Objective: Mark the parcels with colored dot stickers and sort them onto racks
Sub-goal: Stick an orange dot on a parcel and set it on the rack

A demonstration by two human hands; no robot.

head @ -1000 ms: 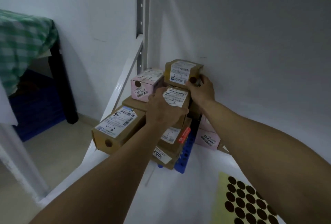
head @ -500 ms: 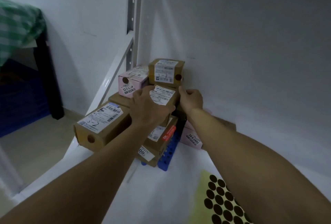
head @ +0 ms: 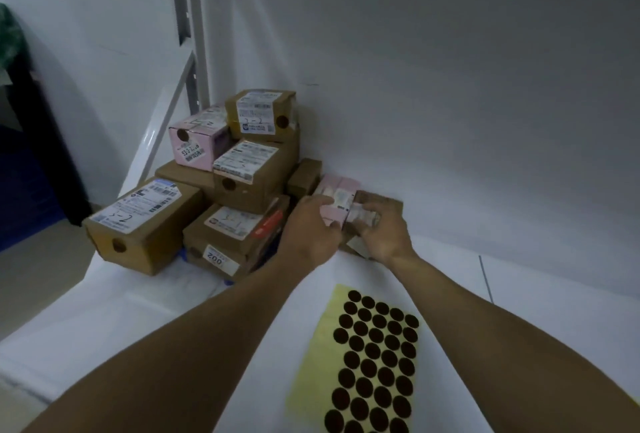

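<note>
A small pink parcel (head: 337,195) is gripped at its ends by the curled fingers of the left hand (head: 311,230) and the right hand (head: 386,235), low on the white shelf (head: 526,297) against the wall. Just to its left, dot-marked brown parcels (head: 256,183) are stacked in the corner. A sticker sheet (head: 367,363) lies nearer, with shelf surface showing on both sides.

Our left hand (head: 311,230) grips a pink parcel (head: 338,195) on the white shelf (head: 519,294); our right hand (head: 386,236) curls over the brown parcel (head: 379,198) touching it. Stacked boxes (head: 249,176) stand just left; a yellow sheet (head: 367,363) of dark dots lies nearer us.
</note>
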